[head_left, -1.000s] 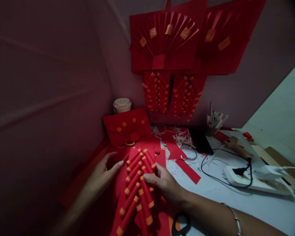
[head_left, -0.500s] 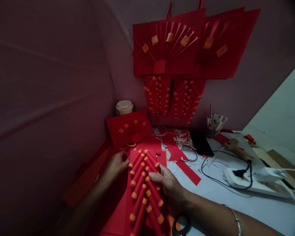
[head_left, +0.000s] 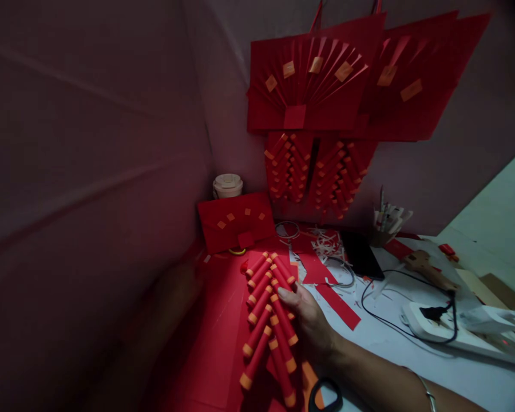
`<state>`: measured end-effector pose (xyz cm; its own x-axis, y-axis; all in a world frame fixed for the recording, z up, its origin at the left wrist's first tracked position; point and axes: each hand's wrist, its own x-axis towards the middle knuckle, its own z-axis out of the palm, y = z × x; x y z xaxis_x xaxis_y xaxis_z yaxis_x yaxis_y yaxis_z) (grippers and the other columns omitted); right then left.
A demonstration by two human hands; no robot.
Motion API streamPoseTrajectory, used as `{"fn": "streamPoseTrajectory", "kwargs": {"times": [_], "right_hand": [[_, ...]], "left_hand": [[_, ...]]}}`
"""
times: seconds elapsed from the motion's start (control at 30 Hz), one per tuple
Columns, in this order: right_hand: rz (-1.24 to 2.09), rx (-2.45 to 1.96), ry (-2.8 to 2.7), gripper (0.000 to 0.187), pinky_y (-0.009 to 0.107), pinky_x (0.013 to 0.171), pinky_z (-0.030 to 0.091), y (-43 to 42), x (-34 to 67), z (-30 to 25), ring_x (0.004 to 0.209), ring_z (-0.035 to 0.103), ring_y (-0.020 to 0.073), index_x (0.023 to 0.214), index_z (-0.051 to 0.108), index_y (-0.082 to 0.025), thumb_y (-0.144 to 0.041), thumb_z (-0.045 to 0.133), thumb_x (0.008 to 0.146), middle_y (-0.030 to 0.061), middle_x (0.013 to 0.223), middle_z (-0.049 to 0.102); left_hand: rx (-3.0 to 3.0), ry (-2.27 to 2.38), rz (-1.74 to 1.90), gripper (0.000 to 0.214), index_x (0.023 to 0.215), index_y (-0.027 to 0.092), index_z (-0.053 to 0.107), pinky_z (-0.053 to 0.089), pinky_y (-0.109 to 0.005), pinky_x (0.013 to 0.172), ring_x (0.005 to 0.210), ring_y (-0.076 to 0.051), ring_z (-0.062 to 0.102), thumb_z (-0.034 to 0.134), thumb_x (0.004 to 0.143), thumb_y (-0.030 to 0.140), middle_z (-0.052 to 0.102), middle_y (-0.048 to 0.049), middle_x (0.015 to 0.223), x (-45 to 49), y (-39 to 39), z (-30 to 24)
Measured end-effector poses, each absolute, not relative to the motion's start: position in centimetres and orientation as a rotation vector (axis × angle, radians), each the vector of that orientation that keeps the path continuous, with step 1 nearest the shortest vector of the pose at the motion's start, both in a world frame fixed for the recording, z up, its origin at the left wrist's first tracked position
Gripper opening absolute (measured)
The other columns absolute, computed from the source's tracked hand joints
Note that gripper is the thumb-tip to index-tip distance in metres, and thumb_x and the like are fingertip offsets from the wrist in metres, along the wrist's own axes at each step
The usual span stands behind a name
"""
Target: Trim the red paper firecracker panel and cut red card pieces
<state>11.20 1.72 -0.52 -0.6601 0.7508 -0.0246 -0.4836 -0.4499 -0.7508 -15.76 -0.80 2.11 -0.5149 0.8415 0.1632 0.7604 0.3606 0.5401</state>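
Observation:
My right hand (head_left: pixel 309 327) grips a bunch of red paper rolls with orange bands (head_left: pixel 266 317), joined in two slanting rows like a string of firecrackers. The thumb lies on top of the rolls and the fingers are tucked under their right side. The bunch rests over red paper sheets (head_left: pixel 210 349) on the table. My left hand (head_left: pixel 174 297) is only a dark smear at the left, away from the rolls, and its fingers cannot be made out.
Black-handled scissors (head_left: pixel 324 395) lie by my right wrist. Red pleated fans (head_left: pixel 311 80) and more roll strings (head_left: pixel 320 171) hang on the wall. A lidded cup (head_left: pixel 227 184), red card (head_left: pixel 236 222), phone (head_left: pixel 361 254), glue gun (head_left: pixel 424 266) and power strip (head_left: pixel 438 329) sit around.
My left hand has let go of the rolls' left side and pulled back to the left into a blur. The right hand still holds the bunch; the view shifted left.

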Motion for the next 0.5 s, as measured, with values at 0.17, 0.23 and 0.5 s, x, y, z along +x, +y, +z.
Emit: {"fn": "streamPoseTrajectory", "kwargs": {"times": [0.17, 0.23, 0.5], "right_hand": [[2.119, -0.458, -0.847, 0.025, 0.035, 0.070, 0.056, 1.8, 11.3, -0.3, 0.071, 0.069, 0.0211, 0.104, 0.064, -0.019, -0.038, 0.068, 0.088, 0.0049, 0.085, 0.072], [2.085, -0.457, -0.804, 0.022, 0.034, 0.069, 0.056, 2.0, 11.3, -0.3, 0.069, 0.069, 0.0202, 0.099, 0.064, -0.020, -0.038, 0.068, 0.087, 0.0041, 0.084, 0.072], [2.011, -0.502, -0.929, 0.028, 0.036, 0.071, 0.056, 3.3, 11.7, 1.0, 0.074, 0.070, 0.0227, 0.106, 0.063, -0.022, -0.043, 0.066, 0.088, 0.0037, 0.084, 0.072]], "left_hand": [[1.694, 2.461, 0.742, 0.028, 0.103, 0.018, 0.067, 0.044, -0.042, 0.086, 0.099, -0.034, 0.064, 0.052, 0.082, 0.028, 0.070, -0.0180, 0.106, -13.5, -0.3, 2.5], [1.783, 2.353, 0.715, 0.028, 0.107, 0.019, 0.065, 0.045, -0.039, 0.091, 0.106, -0.030, 0.062, 0.051, 0.084, 0.027, 0.068, -0.0148, 0.114, -11.9, 0.1, 2.5], [1.862, 2.167, 0.578, 0.017, 0.093, 0.023, 0.070, 0.046, -0.033, 0.077, 0.089, -0.026, 0.067, 0.064, 0.077, 0.025, 0.068, -0.0100, 0.100, -8.6, 3.2, 2.3]]}}
